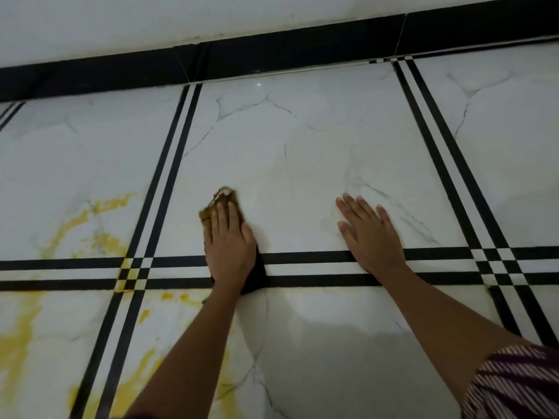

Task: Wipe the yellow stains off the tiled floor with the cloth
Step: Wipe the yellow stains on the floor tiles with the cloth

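My left hand (pixel 230 246) presses flat on a dark, yellow-stained cloth (pixel 222 202) on the white marble-look tiled floor (pixel 302 164); the cloth sticks out beyond the fingertips and beside the wrist. My right hand (pixel 367 234) rests palm down on the same tile, fingers spread, holding nothing. Yellow stains (pixel 90 225) smear the tile to the left of the cloth. More yellow stains (pixel 18 334) cover the near-left tiles and a further patch (pixel 178 297) lies just below the black stripes by my left forearm.
Double black stripes (pixel 302 267) run between the tiles in both directions. A black skirting band (pixel 272 52) and a white wall (pixel 151 19) bound the floor at the far side. A patterned dark garment (pixel 514 385) shows at the bottom right.
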